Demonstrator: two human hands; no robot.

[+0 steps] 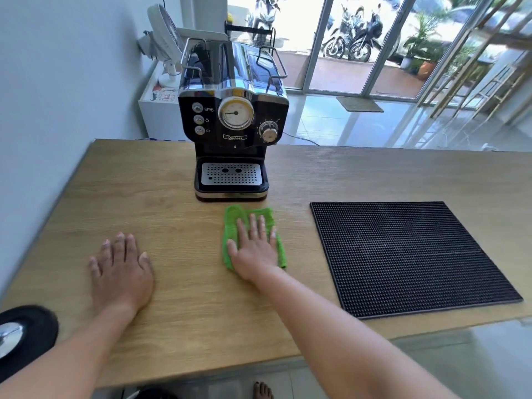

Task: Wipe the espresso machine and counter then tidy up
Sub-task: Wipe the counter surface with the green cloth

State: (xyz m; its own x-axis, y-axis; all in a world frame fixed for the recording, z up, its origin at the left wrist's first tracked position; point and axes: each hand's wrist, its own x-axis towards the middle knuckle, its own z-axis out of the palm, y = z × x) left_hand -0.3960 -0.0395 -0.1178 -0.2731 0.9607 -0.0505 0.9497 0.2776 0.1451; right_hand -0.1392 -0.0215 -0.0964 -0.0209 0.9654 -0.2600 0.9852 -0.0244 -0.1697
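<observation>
two bare hands lie flat on the light wooden counter. the right hand presses with straight, spread fingers on a crumpled green microfibre cloth, just in front of the black and chrome espresso machine. the left hand rests palm down, gripping nothing. a black ribbed rubber mat lies to the right.

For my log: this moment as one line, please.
right hand: flat on green cloth | left hand: flat on counter | espresso machine: behind green cloth
</observation>
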